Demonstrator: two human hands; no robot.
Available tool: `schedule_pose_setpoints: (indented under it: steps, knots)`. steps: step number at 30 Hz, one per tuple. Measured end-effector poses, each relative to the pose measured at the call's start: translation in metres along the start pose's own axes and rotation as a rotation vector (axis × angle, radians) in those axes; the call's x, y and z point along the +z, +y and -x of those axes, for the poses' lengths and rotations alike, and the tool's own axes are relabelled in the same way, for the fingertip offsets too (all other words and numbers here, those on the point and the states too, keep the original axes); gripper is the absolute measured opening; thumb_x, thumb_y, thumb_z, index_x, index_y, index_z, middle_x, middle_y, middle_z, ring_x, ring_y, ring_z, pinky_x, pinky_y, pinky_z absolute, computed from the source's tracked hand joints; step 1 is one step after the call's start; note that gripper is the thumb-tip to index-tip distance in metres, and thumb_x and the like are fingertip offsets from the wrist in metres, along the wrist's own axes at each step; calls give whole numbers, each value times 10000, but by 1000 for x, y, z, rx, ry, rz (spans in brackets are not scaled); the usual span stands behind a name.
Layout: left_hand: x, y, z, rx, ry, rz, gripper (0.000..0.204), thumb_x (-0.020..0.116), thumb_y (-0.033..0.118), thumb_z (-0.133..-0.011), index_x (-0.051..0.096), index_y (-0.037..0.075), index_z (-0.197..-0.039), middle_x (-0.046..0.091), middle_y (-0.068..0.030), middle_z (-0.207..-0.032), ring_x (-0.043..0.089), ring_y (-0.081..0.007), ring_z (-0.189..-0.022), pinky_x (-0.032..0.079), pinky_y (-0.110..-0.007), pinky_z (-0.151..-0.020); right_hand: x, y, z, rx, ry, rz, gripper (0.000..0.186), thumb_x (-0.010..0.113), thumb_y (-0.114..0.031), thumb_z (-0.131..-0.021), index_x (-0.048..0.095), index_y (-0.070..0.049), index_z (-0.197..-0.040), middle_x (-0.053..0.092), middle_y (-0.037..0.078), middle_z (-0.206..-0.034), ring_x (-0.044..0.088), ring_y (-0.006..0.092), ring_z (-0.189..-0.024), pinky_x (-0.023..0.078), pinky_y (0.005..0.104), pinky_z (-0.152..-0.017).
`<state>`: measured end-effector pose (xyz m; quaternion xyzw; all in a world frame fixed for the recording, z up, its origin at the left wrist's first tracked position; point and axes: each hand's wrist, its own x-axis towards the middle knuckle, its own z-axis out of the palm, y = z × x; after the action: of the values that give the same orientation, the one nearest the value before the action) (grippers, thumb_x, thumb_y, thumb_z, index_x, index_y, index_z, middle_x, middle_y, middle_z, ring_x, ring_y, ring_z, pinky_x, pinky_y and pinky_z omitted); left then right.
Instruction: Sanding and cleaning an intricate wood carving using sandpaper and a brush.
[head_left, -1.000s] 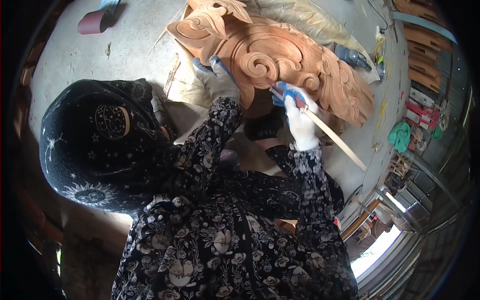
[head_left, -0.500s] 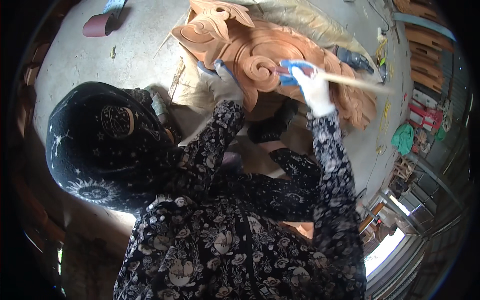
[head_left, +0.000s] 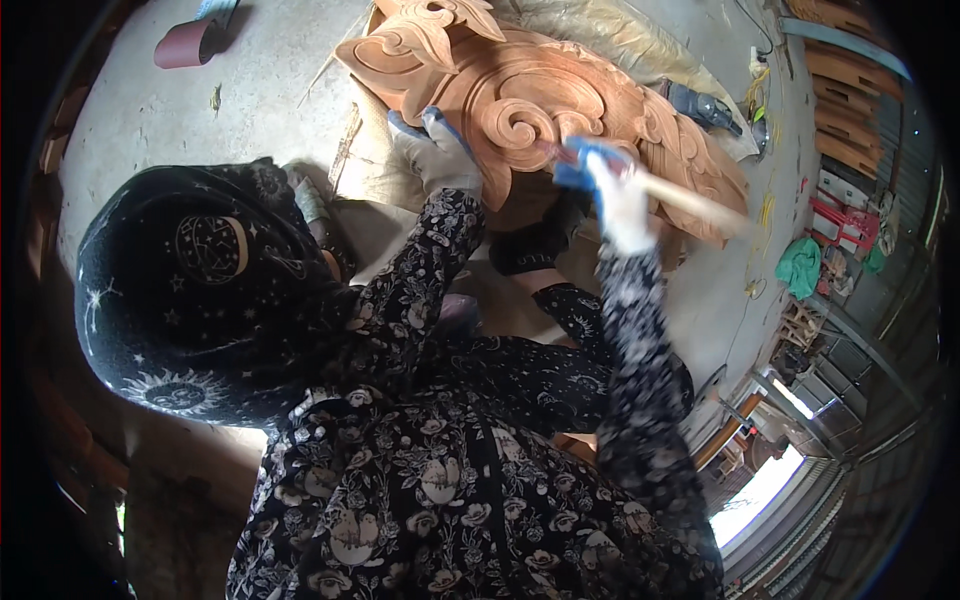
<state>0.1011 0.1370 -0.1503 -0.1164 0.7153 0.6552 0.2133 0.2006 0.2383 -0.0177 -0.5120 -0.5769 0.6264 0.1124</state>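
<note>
A reddish-brown wood carving (head_left: 545, 90) with deep scrolls and leaf shapes lies before me at the top. My left hand (head_left: 436, 155), in a white glove with blue fingertips, rests against its near left edge. Those fingers are stretched out and apart. My right hand (head_left: 610, 190), gloved alike, is closed around a pale wooden stick (head_left: 695, 200). The stick's reddish-brown front end points at the scroll in the carving's middle; motion blurs it, and I cannot tell whether it touches the wood.
Beneath the carving is a tan sheet (head_left: 365, 160) on the concrete floor. A curled maroon abrasive strip (head_left: 185, 45) lies at far left. My bent leg in black patterned trousers (head_left: 190, 300) fills the left. Carved boards (head_left: 850, 110), a green bag (head_left: 798, 267) and yellow cord (head_left: 765, 215) are at right.
My right hand and the stick have moved slightly down and to the left in the picture. The whole view has shifted a little. My left hand stays at the carving's edge.
</note>
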Motion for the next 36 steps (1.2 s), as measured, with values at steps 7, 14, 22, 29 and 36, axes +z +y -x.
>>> schedule_pose_setpoints:
  steps: [7,14,22,29,36]
  knots:
    - [7,6,-3,131,13,-136,575,514,201,-928,290,-104,-1361,424,-297,-1309,444,-372,-1203,350,-386,-1027,-24,-27,-4,-140,-95,-7,205,526,-71,-921,618,83,-1020,680,145,-944,680,214,-794,562,292,-690]
    - [-2,2,5,91,-36,-32,572,502,216,-943,277,-79,-1378,421,-286,-1317,429,-352,-1223,327,-382,-1042,-21,41,18,-146,56,-143,189,504,-39,-923,613,52,-1047,665,147,-1023,673,227,-844,577,355,-741]
    - [19,38,30,134,38,-170,583,541,245,-920,324,-55,-1371,501,-274,-1255,553,-373,-1077,427,-387,-951,3,40,115,-30,192,-288,184,516,23,-893,593,68,-1054,647,131,-1052,659,160,-822,553,273,-740]
    - [13,50,15,167,-7,81,567,509,249,-941,311,-61,-1372,444,-276,-1308,475,-339,-1190,401,-367,-991,79,6,76,-503,608,688,300,619,-25,-787,601,-93,-1079,580,156,-1029,629,300,-849,521,356,-736]
    - [-19,1,2,17,-25,-85,619,483,297,-944,250,-63,-1391,394,-285,-1351,441,-367,-1218,362,-397,-1015,75,81,90,-394,317,-2,212,558,47,-845,620,-3,-1041,645,101,-915,638,191,-778,511,273,-711]
